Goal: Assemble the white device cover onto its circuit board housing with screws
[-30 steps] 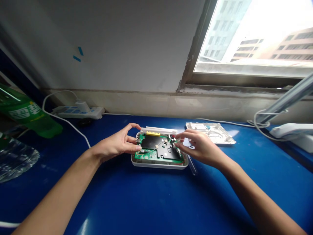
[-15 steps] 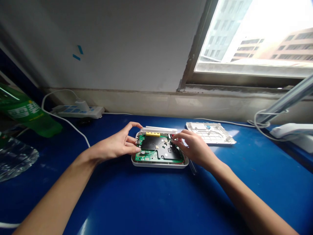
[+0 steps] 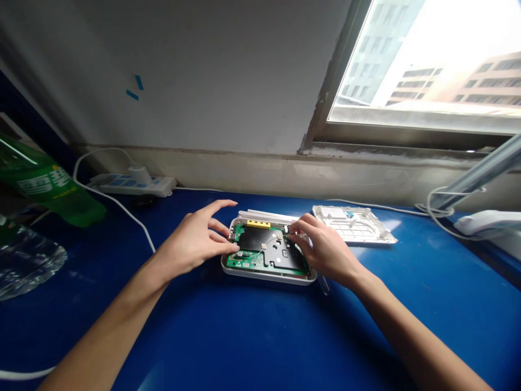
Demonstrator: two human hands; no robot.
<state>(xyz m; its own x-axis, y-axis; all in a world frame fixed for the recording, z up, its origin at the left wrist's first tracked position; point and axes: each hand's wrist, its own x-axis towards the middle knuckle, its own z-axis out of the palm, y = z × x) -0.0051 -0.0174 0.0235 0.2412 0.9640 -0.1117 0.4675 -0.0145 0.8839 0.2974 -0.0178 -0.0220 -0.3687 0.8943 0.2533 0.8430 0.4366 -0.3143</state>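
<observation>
An opened white router casing lies on the blue table, its green circuit board exposed. A black plate covers much of the board, and a yellow port block sits along the far edge. My left hand is at the casing's left end with its fingers spread, the thumb on the board's edge and the index finger raised off the far corner. Over the board's right side, my right hand pinches a thin pale antenna wire; its fingertips partly hide the wire's end.
The white ribbed cover lies behind and to the right. A clear tool-like rod pokes out beside the casing. On the left are a green bottle, a clear bottle and a power strip. A lamp base stands far right.
My left index finger has lifted away from the casing's far corner. My right fingers stay pinched at nearly the same spot. The whole view has shifted slightly.
</observation>
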